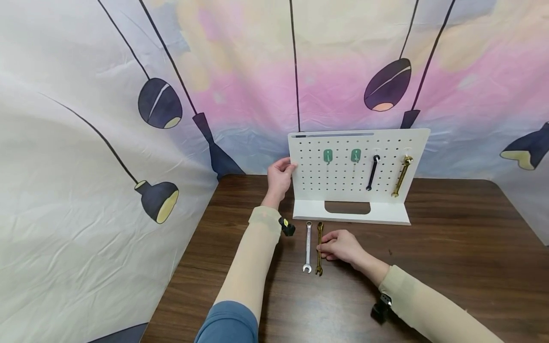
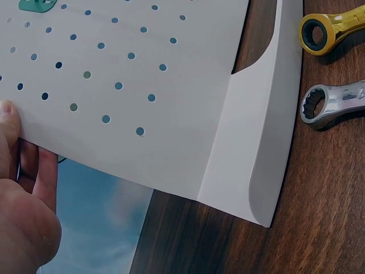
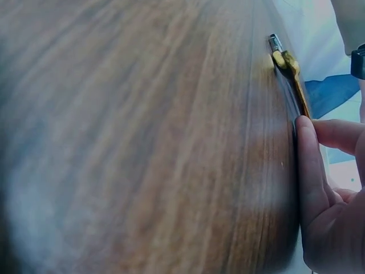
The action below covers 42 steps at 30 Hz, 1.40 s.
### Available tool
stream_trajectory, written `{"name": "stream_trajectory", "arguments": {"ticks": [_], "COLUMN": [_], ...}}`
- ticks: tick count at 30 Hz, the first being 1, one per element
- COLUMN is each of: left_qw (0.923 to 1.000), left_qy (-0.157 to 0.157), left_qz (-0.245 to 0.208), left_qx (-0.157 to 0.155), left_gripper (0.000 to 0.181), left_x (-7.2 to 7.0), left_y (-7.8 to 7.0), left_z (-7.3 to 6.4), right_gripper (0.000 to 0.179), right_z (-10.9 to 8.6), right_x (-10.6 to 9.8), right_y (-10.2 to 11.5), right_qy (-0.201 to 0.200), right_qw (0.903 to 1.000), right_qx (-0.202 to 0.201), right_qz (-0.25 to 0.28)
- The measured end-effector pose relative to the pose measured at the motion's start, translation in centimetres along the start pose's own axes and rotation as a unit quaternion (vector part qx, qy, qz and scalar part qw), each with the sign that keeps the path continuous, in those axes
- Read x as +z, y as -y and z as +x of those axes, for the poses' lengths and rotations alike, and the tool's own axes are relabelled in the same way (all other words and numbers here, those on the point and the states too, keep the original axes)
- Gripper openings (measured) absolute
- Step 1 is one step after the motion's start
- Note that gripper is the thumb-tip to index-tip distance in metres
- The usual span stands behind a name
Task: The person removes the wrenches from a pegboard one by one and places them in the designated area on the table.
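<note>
My left hand [image 1: 279,182] pinches the left edge of a white pegboard [image 1: 315,195] between thumb and fingers. In the left wrist view the thumb lies on the board's front face and the fingers are behind it. My right hand [image 1: 343,248] pinches the middle of a gold combination wrench [image 1: 320,232] with thumb and index finger, low over the table. The right wrist view shows the open end of this gold wrench [image 3: 298,85] past the fingertips. Just left of it, a silver combination wrench [image 1: 308,247] lies parallel on the table.
On the board hang a black wrench [image 1: 373,174] and another gold wrench [image 1: 401,178] at the right. Two green hooks [image 1: 328,155] at the left carry nothing. The board's base stands on a dark wooden table [image 1: 463,247], before a painted cloth backdrop [image 1: 253,95].
</note>
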<state>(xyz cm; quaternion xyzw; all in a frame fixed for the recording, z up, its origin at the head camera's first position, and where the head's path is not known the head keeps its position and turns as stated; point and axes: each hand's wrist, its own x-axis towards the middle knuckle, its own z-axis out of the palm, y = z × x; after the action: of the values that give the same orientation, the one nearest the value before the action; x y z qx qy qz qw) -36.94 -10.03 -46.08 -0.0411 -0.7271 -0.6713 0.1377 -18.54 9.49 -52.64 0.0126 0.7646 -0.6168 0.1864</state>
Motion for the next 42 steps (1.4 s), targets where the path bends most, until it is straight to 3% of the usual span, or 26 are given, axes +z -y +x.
{"name": "stream_trajectory", "arguments": {"ticks": [42], "left_qw": [1.0], "left_qy": [0.0], "left_qz": [-0.001], "left_qx": [-0.003], "left_gripper": [0.021], "left_x": [0.0], "left_y": [-0.14], "left_z": [-0.1], "right_gripper": [0.021], "right_z": [0.17], "right_x": [0.82], "right_y": [0.1], "right_qy": [-0.052], "right_qw": [0.9976], "right_qx": [0.0], "right_qz": [-0.045]}}
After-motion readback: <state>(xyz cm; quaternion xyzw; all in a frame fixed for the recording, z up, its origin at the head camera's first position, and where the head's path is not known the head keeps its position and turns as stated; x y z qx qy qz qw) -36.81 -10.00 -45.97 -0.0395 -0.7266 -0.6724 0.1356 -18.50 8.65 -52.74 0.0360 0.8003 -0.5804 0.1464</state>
